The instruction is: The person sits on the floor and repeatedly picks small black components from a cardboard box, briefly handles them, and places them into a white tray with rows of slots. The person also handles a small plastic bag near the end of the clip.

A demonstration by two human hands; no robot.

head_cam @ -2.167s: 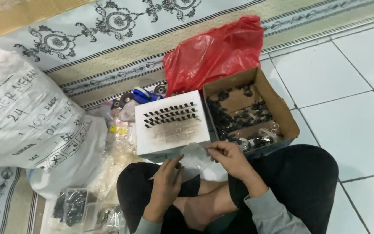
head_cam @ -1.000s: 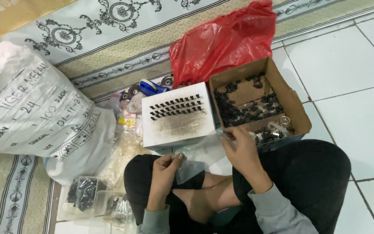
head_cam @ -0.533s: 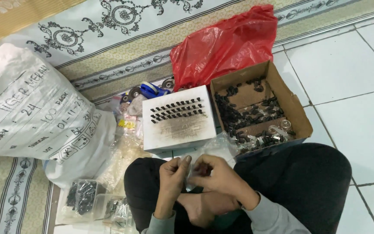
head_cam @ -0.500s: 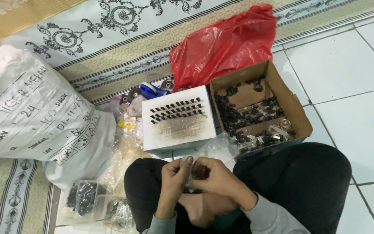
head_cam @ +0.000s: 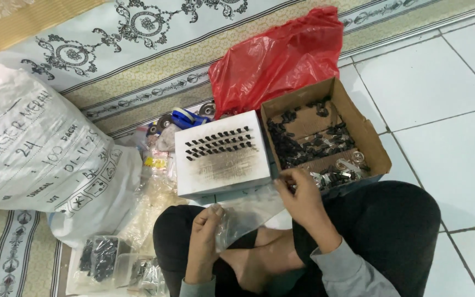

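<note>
Down over the crossed legs, pinching a small clear plastic bag (head_cam: 246, 215) tight with the left hand (head_cam: 204, 236). Reaching the right hand (head_cam: 299, 190) out to the near edge of the cardboard box (head_cam: 370, 144), right by the small dark parts (head_cam: 292, 151) inside. Cannot tell if those bent fingers have grabbed a part or are bare.

Best to keep the bag's mouth up and wide, close to the box. Best to pick only a few parts at once, with the fingertips, so as not to spill any on the floor.

Also near: a white box (head_cam: 224, 170) with rows of dark pieces, just left of the cardboard box; a red bag (head_cam: 276, 60) behind; a big white sack (head_cam: 39, 154) far left.

Half a second ago, held both hands together over the lap. Now apart: right hand out at the box, left alone with the bag.
</note>
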